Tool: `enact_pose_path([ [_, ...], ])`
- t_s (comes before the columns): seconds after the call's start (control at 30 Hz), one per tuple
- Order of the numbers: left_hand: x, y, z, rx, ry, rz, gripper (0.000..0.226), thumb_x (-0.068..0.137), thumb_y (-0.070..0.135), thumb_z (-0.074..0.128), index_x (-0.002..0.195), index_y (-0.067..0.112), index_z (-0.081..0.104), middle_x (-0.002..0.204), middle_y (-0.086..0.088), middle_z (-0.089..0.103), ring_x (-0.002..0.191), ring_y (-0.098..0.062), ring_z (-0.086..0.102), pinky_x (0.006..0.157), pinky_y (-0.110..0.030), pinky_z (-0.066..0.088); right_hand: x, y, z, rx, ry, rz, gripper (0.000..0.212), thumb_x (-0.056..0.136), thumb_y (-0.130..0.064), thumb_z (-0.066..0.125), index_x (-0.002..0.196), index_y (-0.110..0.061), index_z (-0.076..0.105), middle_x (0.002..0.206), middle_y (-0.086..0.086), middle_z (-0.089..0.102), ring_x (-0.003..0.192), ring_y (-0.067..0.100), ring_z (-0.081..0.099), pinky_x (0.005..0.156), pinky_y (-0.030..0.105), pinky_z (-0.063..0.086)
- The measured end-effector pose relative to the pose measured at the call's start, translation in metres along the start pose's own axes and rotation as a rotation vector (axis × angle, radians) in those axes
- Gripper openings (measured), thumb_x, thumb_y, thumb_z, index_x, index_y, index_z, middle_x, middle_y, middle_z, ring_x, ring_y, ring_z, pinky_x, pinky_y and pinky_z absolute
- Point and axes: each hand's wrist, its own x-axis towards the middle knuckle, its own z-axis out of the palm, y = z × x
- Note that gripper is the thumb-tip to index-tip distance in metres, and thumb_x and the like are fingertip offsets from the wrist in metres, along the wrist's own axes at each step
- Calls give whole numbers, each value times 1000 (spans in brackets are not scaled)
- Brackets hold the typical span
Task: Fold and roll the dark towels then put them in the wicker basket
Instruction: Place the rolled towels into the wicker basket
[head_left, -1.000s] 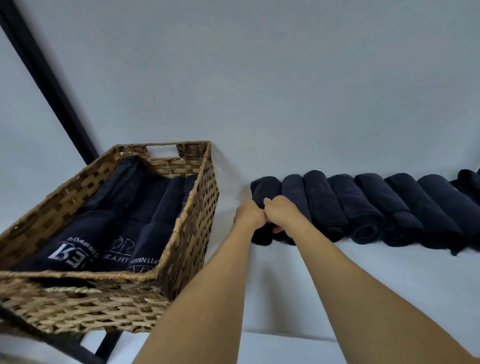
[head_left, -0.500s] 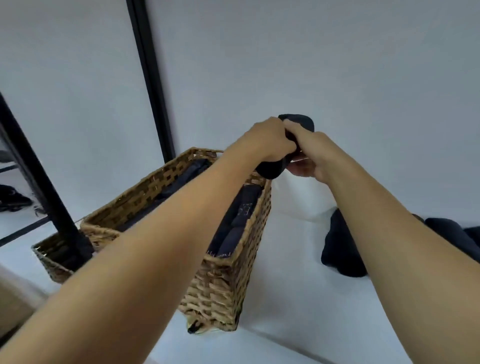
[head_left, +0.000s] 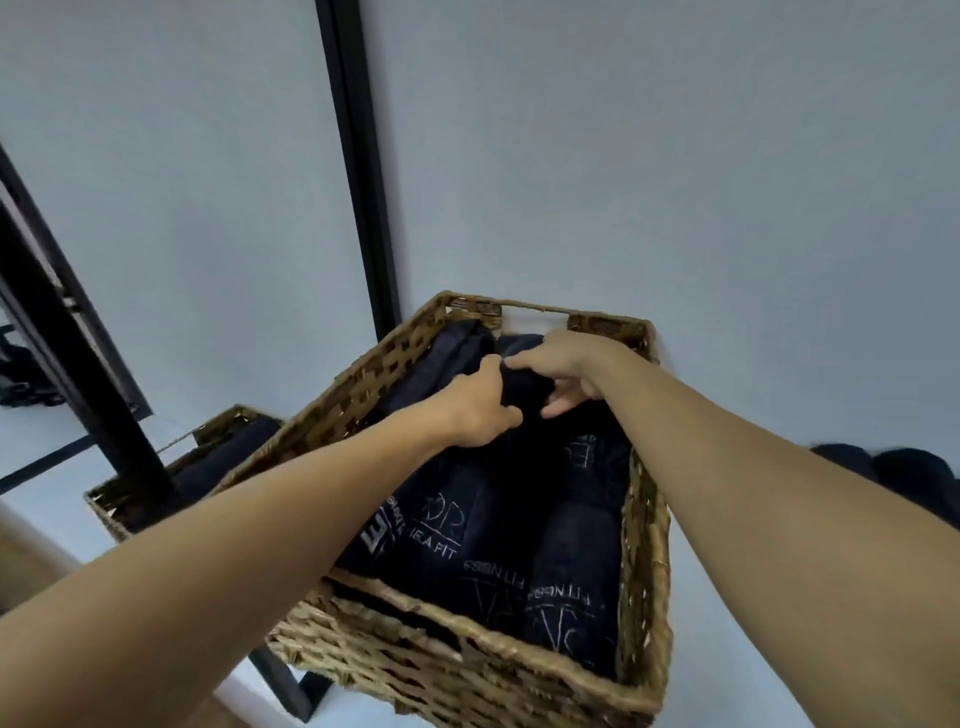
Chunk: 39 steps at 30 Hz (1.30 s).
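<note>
Far left: a second wicker basket (head_left: 111, 506), partly hidden behind a black frame post (head_left: 78, 374), dark cloth inside it; count unclear. A black vertical bar (head_left: 358, 171) runs up the pale wall (head_left: 649, 156).

Centre: the wicker basket (head_left: 467, 654) on the white surface (head_left: 49, 457), handle cut-out in the far wall. Inside it, rolled dark towels (head_left: 571, 566) lie side by side lengthwise, at least four rolls visible at the near end; exact total cannot be told, the far ones run into shadow. White stitched writing on the near ends, partly readable: a block "E" on the leftmost roll, "DR" in a box with "EA FIT" under it on the next, "FITNESS" upside down on the two right rolls. Rest of the lettering too broken to read.

Two bare hands over the far half of the basket. Left hand (head_left: 475, 410) fingers curled, clamped on a dark rolled towel (head_left: 522, 387) from the left. Right hand (head_left: 558, 371) grips the same roll from the right, fingers wrapped over top, thumb below. Roll sits inside the basket rim, on or just above the towels below; contact cannot be told.

Far right: two more dark towel rolls (head_left: 904, 470) on the white surface, behind the right forearm, edges cut off.
</note>
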Motion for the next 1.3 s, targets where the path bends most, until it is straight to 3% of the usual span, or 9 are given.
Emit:
enact_pose_path([
  [0.13,10,-8,6,121,-64,-43,77,98,32,50,154,15,0,147,-32,27,118,-43,50,95,-41,45,22,-9,-6,-86,-93,59,60,93,-29,65,142,-8,37,141,26,40,107,35,63,88,44,57],
  [0.3,16,-17,5,444,-21,82,71,94,45,51,146,8,21,137,-27,41,123,-44,42,99,-46,40,45,-21,4,-293,-36,49,65,94,-36,62,145,-5,34,107,26,54,93,33,71,84,41,59],
  [0.4,16,-19,-1,763,68,171,83,86,66,51,141,5,36,133,-17,41,124,-35,37,102,-45,34,51,-20,14,-369,52,-17,68,93,-35,64,142,-6,28,118,25,50,87,35,71,73,42,61],
  [0.67,20,-17,-8,536,-74,73,69,87,55,60,136,8,45,134,-17,39,123,-37,43,102,-49,43,37,-12,15,-406,62,-75,54,97,-30,58,140,-3,40,140,19,47,87,33,72,79,41,60],
  [0.77,16,-2,-23,371,85,107,42,90,47,58,109,10,60,126,-19,52,115,-37,50,93,-42,46,10,-15,-4,-466,379,-264,39,95,-20,57,131,-6,51,126,14,59,90,31,70,85,39,57],
  [0.9,-4,76,-30,-226,265,156,11,92,17,53,96,15,63,106,-13,68,100,-32,66,87,-35,55,-49,21,-61,-252,686,-401,31,92,-15,54,123,-16,59,122,5,62,103,25,63,93,33,49],
  [1.07,-9,192,21,-477,5,120,24,95,9,46,118,4,52,114,-19,61,93,-33,68,84,-44,59,-108,127,-126,-283,700,-48,35,91,-9,52,126,-8,56,121,14,61,103,31,63,89,39,54],
  [1.17,-10,226,75,-455,-170,38,14,96,8,43,109,3,47,114,-22,56,96,-36,65,87,-47,57,-124,184,-136,-495,593,157,27,95,-12,50,120,-2,56,121,15,61,99,30,60,78,29,46],
  [1.3,-12,242,153,-334,-296,-3,21,96,7,43,113,-2,52,117,-24,58,99,-39,63,88,-46,55,-125,225,-121,-655,404,292,29,98,-21,49,119,-4,60,114,13,66,104,29,62,90,37,50],
])
